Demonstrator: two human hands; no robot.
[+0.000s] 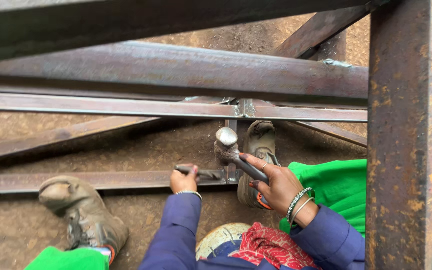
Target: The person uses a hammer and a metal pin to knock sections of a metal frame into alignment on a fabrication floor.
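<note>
Gripping a hammer (231, 150) by its handle, the right hand (276, 182) is closed around it, head raised just above the lower rail (101, 180). Left hand (183, 180) is closed on a chisel (201, 173) lying along that rail, tip near the welded joint (231, 175). Two worn boots (83, 215) stand on the dirt floor (16, 230), either side of the rail.

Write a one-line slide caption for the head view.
Right hand grips a grey steel hammer while left hand sets a dark metal chisel against a rusty steel frame bar.
</note>
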